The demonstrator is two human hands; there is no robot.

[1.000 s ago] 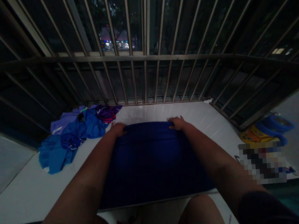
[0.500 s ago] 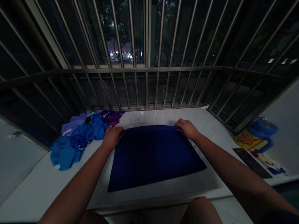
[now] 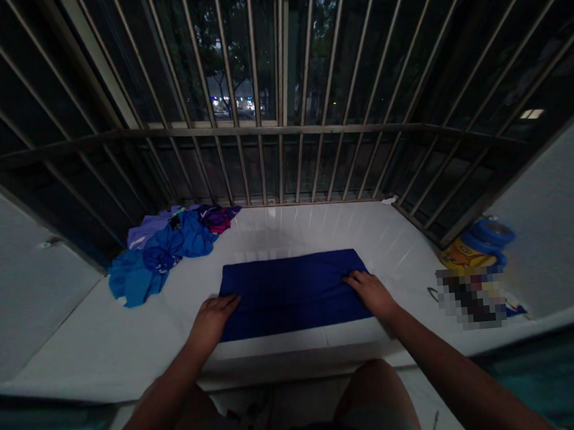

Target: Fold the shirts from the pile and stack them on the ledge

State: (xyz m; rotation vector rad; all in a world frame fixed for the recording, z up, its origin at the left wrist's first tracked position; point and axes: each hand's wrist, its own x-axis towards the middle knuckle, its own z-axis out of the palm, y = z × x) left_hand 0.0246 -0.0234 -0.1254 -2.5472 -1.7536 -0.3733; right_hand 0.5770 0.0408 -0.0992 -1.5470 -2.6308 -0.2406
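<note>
A dark blue piece of cloth (image 3: 293, 294) lies as a flat, wide rectangle on the white tiled ledge in front of me; what kind of garment or cloth it is I cannot tell. My left hand (image 3: 214, 317) rests at its left edge, fingers stretched out over the fabric. On the opposite side, my right hand (image 3: 371, 292) touches the right edge with its fingers extended on top. Both hands look open, lying on the cloth rather than gripping it. A few slight creases run across the fabric near my right fingertips.
A heap of blue and purple clothes (image 3: 170, 244) sits at the back left of the ledge (image 3: 288, 231). Metal window bars (image 3: 280, 132) rise behind. To the right stand a yellow and blue container (image 3: 478, 246) and a pixelated patch hiding some objects. My knees are below the ledge's front edge.
The cloth's far edge is no longer held up; the cloth now lies flat as a shallower rectangle. Both hands came nearer to me and let go, fingers resting on the sides.
</note>
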